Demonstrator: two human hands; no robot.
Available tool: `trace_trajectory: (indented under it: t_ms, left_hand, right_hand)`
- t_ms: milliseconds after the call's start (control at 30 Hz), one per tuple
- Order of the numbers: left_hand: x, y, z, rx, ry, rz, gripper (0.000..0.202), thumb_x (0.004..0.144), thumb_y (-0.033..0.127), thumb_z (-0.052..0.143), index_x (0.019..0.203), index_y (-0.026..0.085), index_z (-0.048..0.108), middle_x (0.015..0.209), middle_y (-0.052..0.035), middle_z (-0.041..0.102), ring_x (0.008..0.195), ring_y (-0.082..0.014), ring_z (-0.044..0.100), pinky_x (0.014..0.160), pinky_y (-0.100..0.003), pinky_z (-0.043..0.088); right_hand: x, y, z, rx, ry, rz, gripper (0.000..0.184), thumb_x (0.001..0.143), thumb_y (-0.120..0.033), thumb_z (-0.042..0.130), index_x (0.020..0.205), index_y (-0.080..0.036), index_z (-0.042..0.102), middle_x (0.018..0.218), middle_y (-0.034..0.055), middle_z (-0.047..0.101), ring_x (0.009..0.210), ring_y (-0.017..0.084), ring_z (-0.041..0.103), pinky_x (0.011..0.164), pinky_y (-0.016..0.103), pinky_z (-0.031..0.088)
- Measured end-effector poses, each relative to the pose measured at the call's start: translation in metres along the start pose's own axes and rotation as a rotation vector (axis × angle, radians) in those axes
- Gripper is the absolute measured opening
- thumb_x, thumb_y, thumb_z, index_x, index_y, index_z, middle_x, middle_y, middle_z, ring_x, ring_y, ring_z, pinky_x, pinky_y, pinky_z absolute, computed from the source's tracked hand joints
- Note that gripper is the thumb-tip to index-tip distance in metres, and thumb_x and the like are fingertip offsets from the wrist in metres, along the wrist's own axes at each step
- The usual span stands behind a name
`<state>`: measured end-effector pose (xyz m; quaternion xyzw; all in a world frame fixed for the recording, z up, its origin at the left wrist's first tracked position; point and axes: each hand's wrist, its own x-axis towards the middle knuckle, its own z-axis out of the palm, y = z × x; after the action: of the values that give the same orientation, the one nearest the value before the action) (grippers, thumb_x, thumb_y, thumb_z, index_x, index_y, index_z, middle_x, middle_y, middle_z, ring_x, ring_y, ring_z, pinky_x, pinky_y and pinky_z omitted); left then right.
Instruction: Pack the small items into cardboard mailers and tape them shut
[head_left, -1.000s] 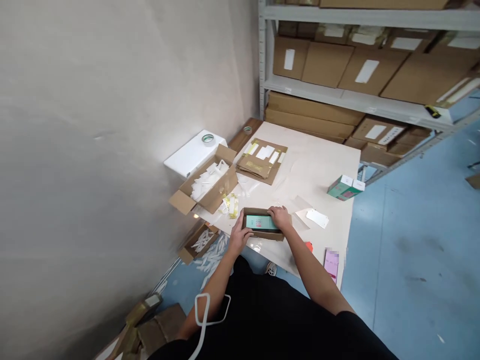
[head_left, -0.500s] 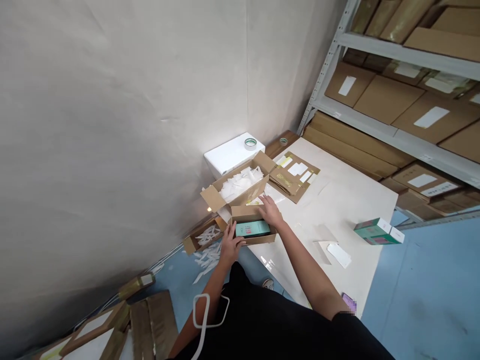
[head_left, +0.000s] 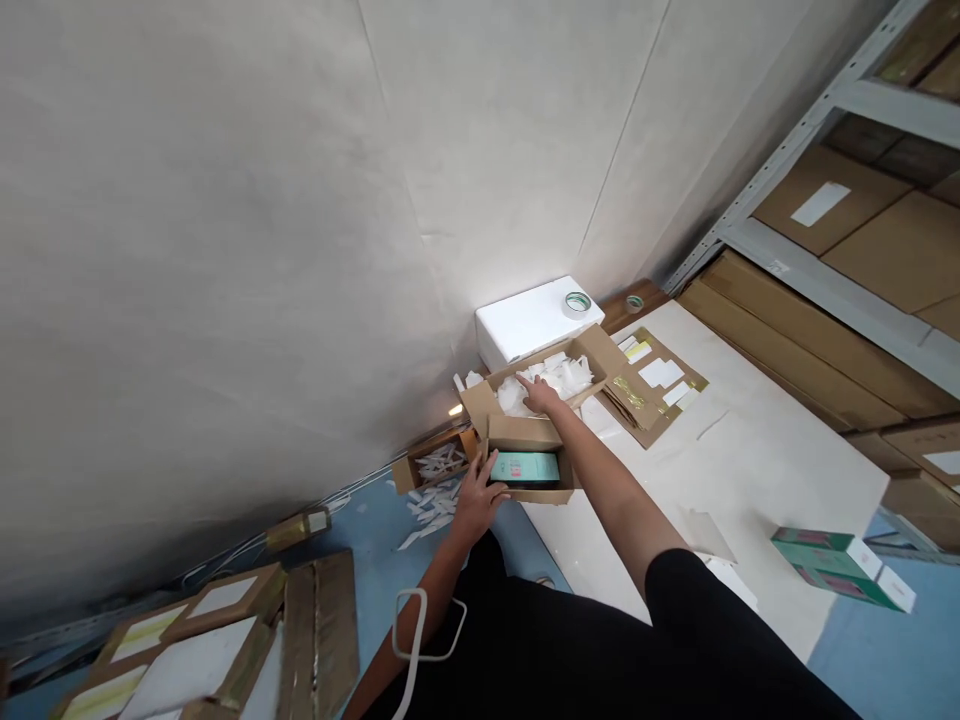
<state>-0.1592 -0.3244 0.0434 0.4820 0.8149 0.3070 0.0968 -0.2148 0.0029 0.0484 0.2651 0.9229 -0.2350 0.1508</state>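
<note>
My left hand (head_left: 478, 497) grips the left end of a small open cardboard box (head_left: 551, 495), thumb and fingers at its wall. Inside that box lies a teal printed carton (head_left: 528, 466). My right hand (head_left: 537, 393) is over a second open cardboard box (head_left: 600, 350), its fingers apart and touching white packing filler (head_left: 564, 374). It holds nothing that I can see. The filler box stands just behind the small one, and its flaps are folded outward.
A white case (head_left: 532, 312) bearing a tape roll (head_left: 577, 302) stands against the wall. Flattened cardboard (head_left: 660, 375) and green cartons (head_left: 840, 565) lie on the white table (head_left: 765, 440). Filler strips (head_left: 439, 505) are scattered on the floor. Shelves of boxes (head_left: 832, 200) stand right.
My right hand has left the small box's far edge and moved onto the filler in the box behind. My left hand stays on the small box. The view has swung left.
</note>
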Motion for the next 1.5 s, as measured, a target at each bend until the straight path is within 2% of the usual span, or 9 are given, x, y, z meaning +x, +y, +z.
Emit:
trace_trajectory:
  t_ms: [100,267,567,700,1000,1133,1233,1367,1500]
  left_hand:
    - [-0.002,-0.002,0.001,-0.006,0.005,0.024,0.012,0.094,0.026,0.069,0.095,0.025,0.081,0.168,-0.0028,0.039,0.158,-0.0383,0.027,0.122,-0.064,0.037]
    - [-0.004,-0.007,0.003,-0.009,-0.008,0.029,0.014,0.095,0.027,0.068,0.097,0.025,0.081,0.169,-0.0023,0.035,0.158,-0.0395,0.025,0.121,-0.066,0.038]
    - [-0.001,-0.002,-0.001,0.011,0.014,0.041,0.012,0.094,0.026,0.069,0.094,0.024,0.081,0.169,-0.0019,0.037,0.157,-0.0393,0.026,0.120,-0.063,0.040]
    - [-0.002,0.001,0.002,0.028,0.035,0.036,0.011,0.093,0.024,0.070,0.093,0.024,0.081,0.168,-0.0026,0.039,0.157,-0.0402,0.026,0.120,-0.065,0.040]
    - [-0.011,0.024,0.021,0.051,0.044,0.047,0.015,0.094,0.026,0.066,0.089,0.024,0.080,0.165,-0.0041,0.044,0.158,-0.0412,0.025,0.121,-0.065,0.038]
    - [-0.014,0.047,0.034,0.063,0.053,0.101,0.017,0.095,0.027,0.064,0.090,0.023,0.080,0.165,-0.0045,0.044,0.159,-0.0421,0.022,0.120,-0.066,0.039]
    - [-0.017,0.067,0.047,0.075,0.072,0.172,0.019,0.095,0.026,0.062,0.090,0.023,0.080,0.164,-0.0057,0.046,0.158,-0.0422,0.026,0.118,-0.066,0.042]
    - [-0.021,0.093,0.068,0.060,0.075,0.256,0.018,0.095,0.027,0.064,0.090,0.023,0.080,0.163,-0.0060,0.047,0.156,-0.0418,0.029,0.117,-0.064,0.044]
    - [-0.026,0.120,0.091,0.012,0.001,0.299,0.017,0.094,0.027,0.064,0.091,0.024,0.080,0.165,-0.0043,0.043,0.157,-0.0411,0.028,0.119,-0.063,0.042]
  right_hand:
    - [0.026,-0.009,0.006,-0.038,-0.077,0.054,0.085,0.087,-0.018,0.068,0.164,-0.034,0.036,0.165,0.0206,0.037,0.147,0.044,0.044,0.111,0.057,0.044]
    - [0.041,-0.010,0.017,-0.065,-0.072,0.097,0.080,0.087,-0.019,0.065,0.162,-0.023,0.039,0.159,0.0240,0.043,0.146,0.043,0.044,0.110,0.057,0.045]
    - [0.024,0.003,0.006,-0.066,0.002,0.026,0.069,0.086,-0.013,0.056,0.154,-0.008,0.044,0.153,0.0249,0.052,0.144,0.034,0.047,0.112,0.045,0.046]
    - [0.002,0.008,-0.003,-0.039,0.052,-0.008,0.072,0.085,-0.007,0.051,0.157,-0.006,0.042,0.160,0.0214,0.047,0.150,0.029,0.043,0.118,0.041,0.041]
    - [-0.093,0.033,-0.017,0.158,0.326,-0.147,0.075,0.086,-0.007,0.046,0.160,-0.013,0.043,0.161,0.0100,0.048,0.153,0.023,0.040,0.128,0.041,0.032]
    - [-0.150,0.050,-0.020,0.229,0.493,-0.211,0.062,0.093,-0.014,0.047,0.155,-0.015,0.052,0.156,0.0101,0.056,0.147,0.023,0.049,0.124,0.041,0.039]
    - [-0.196,0.067,-0.016,0.322,0.726,-0.232,0.044,0.099,-0.026,0.053,0.141,-0.021,0.067,0.141,0.0086,0.068,0.134,0.024,0.063,0.116,0.042,0.049]
    - [-0.259,0.094,-0.002,0.433,1.025,-0.100,0.024,0.098,-0.035,0.062,0.107,-0.022,0.080,0.113,0.0090,0.080,0.108,0.026,0.075,0.103,0.041,0.058]
    - [-0.319,0.123,0.023,0.534,1.101,0.076,0.016,0.093,-0.028,0.063,0.101,-0.024,0.077,0.098,0.0059,0.080,0.093,0.023,0.076,0.092,0.038,0.061]
